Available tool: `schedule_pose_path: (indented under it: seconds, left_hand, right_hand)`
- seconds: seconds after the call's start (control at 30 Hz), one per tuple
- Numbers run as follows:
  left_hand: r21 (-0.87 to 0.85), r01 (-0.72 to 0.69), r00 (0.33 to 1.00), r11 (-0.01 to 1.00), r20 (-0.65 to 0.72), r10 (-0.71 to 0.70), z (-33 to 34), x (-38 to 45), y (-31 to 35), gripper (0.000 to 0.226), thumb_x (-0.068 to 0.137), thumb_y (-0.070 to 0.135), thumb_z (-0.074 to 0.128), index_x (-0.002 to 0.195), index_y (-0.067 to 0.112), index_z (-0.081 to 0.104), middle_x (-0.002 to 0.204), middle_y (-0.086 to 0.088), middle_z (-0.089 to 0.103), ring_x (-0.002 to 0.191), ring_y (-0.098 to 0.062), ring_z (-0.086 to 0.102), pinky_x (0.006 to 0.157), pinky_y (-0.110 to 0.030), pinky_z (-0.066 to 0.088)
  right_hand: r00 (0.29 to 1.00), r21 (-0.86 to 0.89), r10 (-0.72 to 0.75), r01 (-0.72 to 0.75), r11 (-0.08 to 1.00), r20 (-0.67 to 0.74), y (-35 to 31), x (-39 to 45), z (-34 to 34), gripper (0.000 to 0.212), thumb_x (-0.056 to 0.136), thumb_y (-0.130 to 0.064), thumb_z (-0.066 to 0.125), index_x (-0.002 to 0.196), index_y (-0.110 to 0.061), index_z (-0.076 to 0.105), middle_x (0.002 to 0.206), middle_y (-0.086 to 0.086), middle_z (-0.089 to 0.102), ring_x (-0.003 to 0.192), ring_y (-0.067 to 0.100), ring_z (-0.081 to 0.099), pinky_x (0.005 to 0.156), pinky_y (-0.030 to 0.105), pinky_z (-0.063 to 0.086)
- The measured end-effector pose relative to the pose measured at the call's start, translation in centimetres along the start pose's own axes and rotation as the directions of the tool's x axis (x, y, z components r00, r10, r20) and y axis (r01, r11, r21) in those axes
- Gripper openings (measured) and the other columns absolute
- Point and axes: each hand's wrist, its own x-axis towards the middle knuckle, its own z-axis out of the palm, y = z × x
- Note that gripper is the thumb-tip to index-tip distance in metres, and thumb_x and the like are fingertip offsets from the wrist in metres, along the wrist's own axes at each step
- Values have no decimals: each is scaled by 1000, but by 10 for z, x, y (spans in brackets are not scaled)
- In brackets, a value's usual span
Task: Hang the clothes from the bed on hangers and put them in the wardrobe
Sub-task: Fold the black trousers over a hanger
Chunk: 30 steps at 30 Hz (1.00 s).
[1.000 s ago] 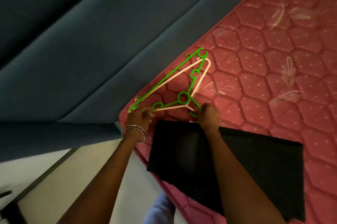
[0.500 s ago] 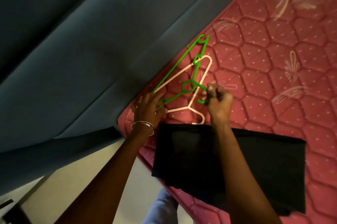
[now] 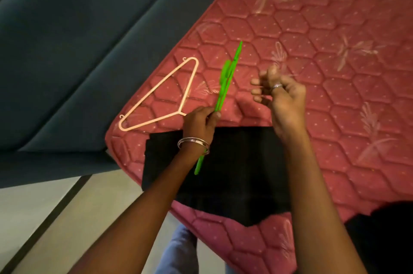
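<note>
Red quilted mattress point(image 3: 312, 28), dark padded headboard point(image 3: 78, 39) left. Left hand point(image 3: 200, 120) grasping green hanger point(image 3: 225, 81); right hand point(image 3: 281, 95) loosely curled, holding nothing. Black garment point(image 3: 241, 173) near edge; pink hanger point(image 3: 156, 95) lying left.

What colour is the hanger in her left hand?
Bright green hanger, clearest in the head view.

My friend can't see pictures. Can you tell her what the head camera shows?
The left hand holds a green hanger edge-on above a folded black garment on a red quilted mattress. The right hand hovers nearby; a peach hanger lies flat.
</note>
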Motion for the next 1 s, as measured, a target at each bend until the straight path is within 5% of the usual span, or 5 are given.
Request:
schedule_pose_path:
  seconds: [0.17, 0.57, 0.77, 0.9, 1.0]
  left_hand:
    - [-374, 464, 869, 803, 18, -494, 54, -76, 19, 11, 83, 19, 69, 89, 12, 74, 67, -5, 67, 65, -22, 61, 63, -50, 57]
    - [-331, 612, 738, 719, -89, -669, 123, -186, 8, 13, 82, 8, 67, 89, 15, 76, 62, 18, 68, 54, -14, 63, 61, -49, 58]
    - [-336, 601, 759, 726, -47, -650, 124, -188, 5, 12, 79, 10, 73, 89, 16, 76, 73, 13, 72, 71, -20, 69, 72, -48, 58]
    - [-363, 622, 741, 694, -12, -671, 118, -198, 1, 20, 79, 3, 72, 85, 21, 77, 69, 12, 71, 68, -21, 67, 70, -49, 58]
    - [-352, 617, 753, 704, 2, -658, 111, -199, -5, 28, 79, 8, 72, 80, 35, 75, 74, 9, 73, 75, -26, 70, 76, -45, 58]
  right_hand:
    - [960, -292, 95, -174, 940, -264, 70, -44, -154, 35, 94, -19, 60, 59, -20, 60, 55, -9, 56, 59, 10, 49, 56, 25, 42]
    - [845, -443, 405, -529, 724, -349, 168, -112, -262, 39, 80, -24, 75, 113, -4, 67, 106, 15, 70, 94, 29, 67, 83, 41, 55]
    - [967, -210, 211, -178, 961, 143, 115, -119, -207, 34, 80, -6, 72, 113, -8, 63, 110, 6, 69, 97, 18, 66, 85, 27, 53]
    - [858, -510, 174, 114, 853, 483, 137, -133, -144, 46, 85, 2, 61, 130, -6, 51, 122, 6, 58, 114, 20, 55, 101, 22, 41]
    - [748, -673, 405, 75, 736, 526, 154, -136, -115, 63, 88, 4, 49, 146, -17, 36, 140, 11, 49, 122, 27, 53, 92, 20, 47]
